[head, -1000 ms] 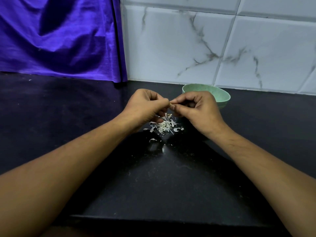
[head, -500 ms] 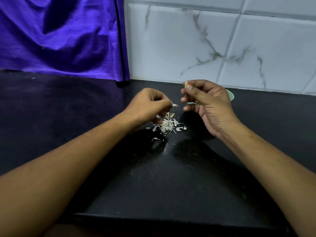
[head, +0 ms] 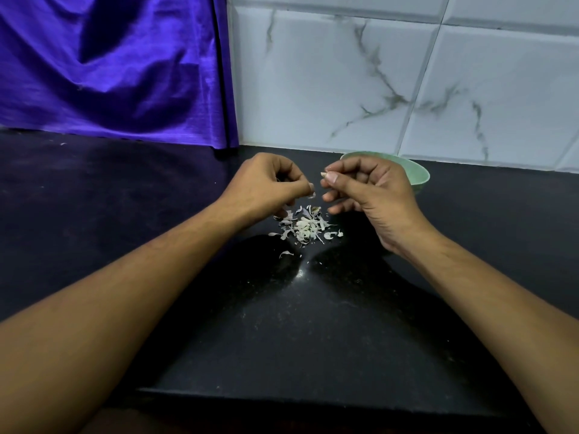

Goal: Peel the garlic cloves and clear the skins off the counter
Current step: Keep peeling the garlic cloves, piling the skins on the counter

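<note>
Both hands are raised just above a black counter (head: 313, 324), fingertips facing each other and slightly apart. The left hand (head: 266, 186) is curled, its thumb and forefinger pinching a small pale scrap of skin (head: 312, 195) that hangs from the fingertips. The right hand (head: 372, 189) is likewise curled, gripping a garlic clove (head: 322, 174) between thumb and forefinger. Only the clove's pale tip shows beyond the thumbnail, so how much of it is peeled cannot be told. Below the gap between the two hands, a loose pile of skins (head: 304, 227) lies on the counter, with a few stray flakes scattered toward the person. A green bowl (head: 419, 177) stands just behind the right hand, partly hidden by its knuckles; its contents are out of sight. Beyond the left hand hangs a purple cloth (head: 109, 67); beyond the right hand rises a marbled tile wall (head: 376, 73).
</note>
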### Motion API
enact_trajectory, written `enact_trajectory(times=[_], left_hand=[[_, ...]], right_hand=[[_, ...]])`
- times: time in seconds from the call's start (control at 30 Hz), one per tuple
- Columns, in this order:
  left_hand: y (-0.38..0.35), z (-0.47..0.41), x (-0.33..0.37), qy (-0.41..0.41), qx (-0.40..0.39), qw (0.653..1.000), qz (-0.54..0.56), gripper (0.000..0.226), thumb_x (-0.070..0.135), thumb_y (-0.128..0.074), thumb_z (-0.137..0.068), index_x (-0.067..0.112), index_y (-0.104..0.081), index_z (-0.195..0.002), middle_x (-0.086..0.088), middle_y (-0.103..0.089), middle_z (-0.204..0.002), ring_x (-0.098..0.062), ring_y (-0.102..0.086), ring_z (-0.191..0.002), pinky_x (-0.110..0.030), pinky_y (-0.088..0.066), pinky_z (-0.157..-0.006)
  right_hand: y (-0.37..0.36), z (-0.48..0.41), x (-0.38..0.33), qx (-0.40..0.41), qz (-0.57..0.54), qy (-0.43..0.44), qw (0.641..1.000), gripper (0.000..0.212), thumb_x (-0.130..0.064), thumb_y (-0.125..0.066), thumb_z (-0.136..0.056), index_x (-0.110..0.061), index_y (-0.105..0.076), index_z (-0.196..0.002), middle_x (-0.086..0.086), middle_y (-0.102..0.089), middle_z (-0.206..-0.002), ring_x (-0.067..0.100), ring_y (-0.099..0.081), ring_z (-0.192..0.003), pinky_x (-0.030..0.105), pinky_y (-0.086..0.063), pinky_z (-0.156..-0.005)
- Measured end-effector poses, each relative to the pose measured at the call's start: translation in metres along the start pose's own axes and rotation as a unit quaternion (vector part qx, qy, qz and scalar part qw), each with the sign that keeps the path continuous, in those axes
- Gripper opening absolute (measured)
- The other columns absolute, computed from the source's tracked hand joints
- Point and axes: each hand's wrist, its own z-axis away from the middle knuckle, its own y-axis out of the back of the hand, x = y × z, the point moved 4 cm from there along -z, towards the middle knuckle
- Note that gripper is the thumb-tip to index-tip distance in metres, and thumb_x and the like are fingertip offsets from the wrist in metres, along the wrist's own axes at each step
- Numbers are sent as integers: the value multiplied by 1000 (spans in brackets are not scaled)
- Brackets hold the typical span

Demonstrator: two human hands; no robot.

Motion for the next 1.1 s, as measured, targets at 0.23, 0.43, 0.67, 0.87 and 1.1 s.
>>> enact_trajectory(times=[0.23, 0.43, 0.67, 0.87, 1.1], left_hand=[[0, 1, 2, -2, -26, 999, 37, 8, 13, -80, -86, 12, -72, -88, -3, -66, -75, -13, -66, -71, -37, -63, -62], [-4, 2, 5, -15, -49, 996, 78, 12, 19, -70, -97, 8, -74, -98, -4, -72, -88, -11, -66, -74, -33, -59, -60], [-5, 3, 6, -3, -71, 992, 104, 14, 18, -74, -94, 4, -73, -97, -3, -71, -82, -11, -66, -72, -28, -59, -56], [-8, 4, 4, 38, -77, 986, 146, 16, 16, -73, -94, 0, -72, -98, -5, -69, -83, -10, -63, -70, -27, -59, -55], [-9, 6, 3, 57, -87, 983, 154, 24, 19, -69, -97, -4, -70, -103, -4, -68, -81, -10, -63, -69, -24, -57, -52]], right_hand=[[1, -2, 4, 3, 5, 1, 1000, 14, 3, -75, -87, -2, -70, -98, 18, -70, -80, 21, -71, -66, 28, -60, -55], [2, -2, 6, -8, 17, 2, 1000, 9, 0, -72, -91, -2, -71, -99, 13, -73, -82, 19, -69, -65, 29, -61, -56], [1, -1, 8, -37, 28, 0, 999, 10, -1, -71, -92, -3, -70, -102, 22, -73, -90, 24, -70, -68, 38, -63, -63], [0, -3, 6, -40, 86, 48, 994, 8, 1, -69, -94, -5, -69, -98, 10, -71, -77, 22, -70, -63, 37, -62, -60], [5, -3, 1, -55, 189, 93, 976, 13, -2, -77, -89, -12, -77, -98, -1, -76, -82, 16, -71, -73, 27, -59, -63]])
